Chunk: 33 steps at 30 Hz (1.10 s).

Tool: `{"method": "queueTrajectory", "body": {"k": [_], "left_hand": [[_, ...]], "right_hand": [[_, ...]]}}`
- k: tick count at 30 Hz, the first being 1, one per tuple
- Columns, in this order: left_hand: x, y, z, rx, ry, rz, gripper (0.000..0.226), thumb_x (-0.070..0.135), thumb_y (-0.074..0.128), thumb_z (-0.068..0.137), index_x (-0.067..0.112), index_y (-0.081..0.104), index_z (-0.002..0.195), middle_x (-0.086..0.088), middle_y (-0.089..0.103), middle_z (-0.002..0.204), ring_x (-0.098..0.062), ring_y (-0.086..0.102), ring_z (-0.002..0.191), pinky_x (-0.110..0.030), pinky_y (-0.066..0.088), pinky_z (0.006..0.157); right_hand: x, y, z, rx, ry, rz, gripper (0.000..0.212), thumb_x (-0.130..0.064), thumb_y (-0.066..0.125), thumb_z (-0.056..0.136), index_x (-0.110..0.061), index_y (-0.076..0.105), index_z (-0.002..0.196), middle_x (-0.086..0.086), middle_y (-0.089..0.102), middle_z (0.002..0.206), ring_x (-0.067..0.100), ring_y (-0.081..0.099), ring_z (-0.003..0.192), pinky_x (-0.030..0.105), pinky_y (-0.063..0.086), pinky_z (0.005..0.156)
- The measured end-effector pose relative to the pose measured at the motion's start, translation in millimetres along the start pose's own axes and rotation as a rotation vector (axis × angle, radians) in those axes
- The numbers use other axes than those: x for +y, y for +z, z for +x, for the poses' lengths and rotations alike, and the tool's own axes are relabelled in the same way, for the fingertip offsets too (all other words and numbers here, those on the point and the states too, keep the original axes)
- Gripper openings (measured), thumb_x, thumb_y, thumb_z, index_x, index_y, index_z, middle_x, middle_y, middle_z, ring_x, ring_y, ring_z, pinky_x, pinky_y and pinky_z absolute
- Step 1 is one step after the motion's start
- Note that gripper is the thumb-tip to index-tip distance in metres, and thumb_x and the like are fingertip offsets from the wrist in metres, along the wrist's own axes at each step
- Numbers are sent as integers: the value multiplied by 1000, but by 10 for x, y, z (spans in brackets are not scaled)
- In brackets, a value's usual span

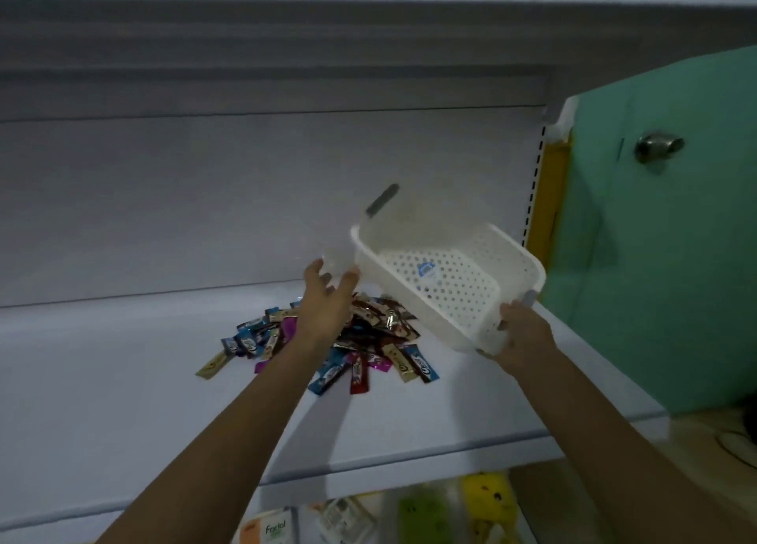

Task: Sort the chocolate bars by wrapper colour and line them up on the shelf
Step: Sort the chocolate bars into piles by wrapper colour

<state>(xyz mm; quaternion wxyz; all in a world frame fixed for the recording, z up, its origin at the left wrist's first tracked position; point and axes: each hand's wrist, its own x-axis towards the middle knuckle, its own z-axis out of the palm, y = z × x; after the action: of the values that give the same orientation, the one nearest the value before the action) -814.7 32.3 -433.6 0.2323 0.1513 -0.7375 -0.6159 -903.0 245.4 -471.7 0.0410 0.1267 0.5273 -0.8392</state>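
Right hand (524,330): fingers curled under and thumb over the near short end of a white perforated plastic basket (450,281), gripping it at the handle slot and holding it tilted in the air, nothing inside but a round label. Left hand (327,297): fingers straight and spread, holding nothing, tips at the basket's far-left corner (contact cannot be told; that corner is blurred). Beneath the left wrist and the basket: heap of slim foil-wrapped chocolate bars (368,338), blue, cream, dark red, brown and purple, mixed and overlapping, lying on the white shelf (123,379) near its middle, none yet lined up. Handling, as judged: each bar light and fairly stiff, wrapper slick and crinkly, so bars will likely slide over one another; contents may snap if bent. Best taken by a pinch across the long edges near mid-length, uppermost bars first, or after fanning the heap flat with an open palm. Right of the shelf: mint-green door (655,257) with a metal knob.
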Motion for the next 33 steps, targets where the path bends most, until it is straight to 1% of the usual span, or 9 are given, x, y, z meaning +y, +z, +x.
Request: {"method": "queueTrajectory", "body": {"k": [2,4,6,8,11,20,26,29,33], "left_hand": [[20,378,-114,-123,-20,-5,84,49,54,91,25,5,154,-5,26,156,-24,38,136,-39,33,108],[-10,806,-219,-284,-43,-77,95,57,58,84,31,-1,153,0,28,156,-23,38,136,-43,34,111],[-86,1203,-243,-349,-53,-108,83,44,65,88,35,10,150,5,44,144,-21,51,123,-45,46,102],[-170,1491,-181,-309,-108,-61,68,28,59,86,32,24,144,-3,55,133,-28,59,109,-50,56,86],[-181,1708,-69,-315,-196,36,54,21,55,89,22,33,139,-10,57,125,-31,63,100,-48,60,68],[-122,1988,276,-357,-195,337,53,47,55,82,12,48,122,-10,60,114,-28,64,94,-36,59,71],[-146,2057,463,-318,-187,363,44,44,55,90,10,52,117,-9,65,106,-27,69,85,-42,57,83],[-144,2015,473,-367,-189,355,64,59,51,90,13,43,133,-8,62,121,-26,68,90,-40,55,84],[-199,1827,341,-470,-171,247,78,62,35,94,29,1,154,-9,38,151,-27,62,106,-35,51,82]], "right_hand": [[85,-77,-6,95,22,146,50,-6,47,94,-22,40,140,10,51,130,35,51,115,53,44,93],[113,-133,-80,162,-29,137,48,-1,46,92,-16,42,138,12,53,128,32,54,108,45,48,86],[102,-209,-151,216,-60,110,45,0,50,89,-12,47,133,10,56,122,28,55,96,38,50,79],[122,-330,-118,306,-127,81,46,-2,61,81,-5,51,126,10,59,119,27,60,93,31,51,68],[134,-463,-23,395,-203,-6,59,-16,75,68,-5,54,121,11,56,123,29,63,91,25,48,57],[6,-561,246,421,-182,-96,70,-48,75,74,-9,42,122,14,43,134,25,53,94,33,47,72],[-5,-513,336,405,-168,-97,65,-48,77,71,-16,39,113,13,38,134,26,54,100,35,51,81],[-19,-544,282,380,-180,-90,70,-51,74,73,-12,41,121,11,40,134,23,53,99,33,49,78],[59,-571,143,327,-112,-13,67,-56,66,78,-13,45,125,9,52,125,27,56,105,43,51,88]]}}
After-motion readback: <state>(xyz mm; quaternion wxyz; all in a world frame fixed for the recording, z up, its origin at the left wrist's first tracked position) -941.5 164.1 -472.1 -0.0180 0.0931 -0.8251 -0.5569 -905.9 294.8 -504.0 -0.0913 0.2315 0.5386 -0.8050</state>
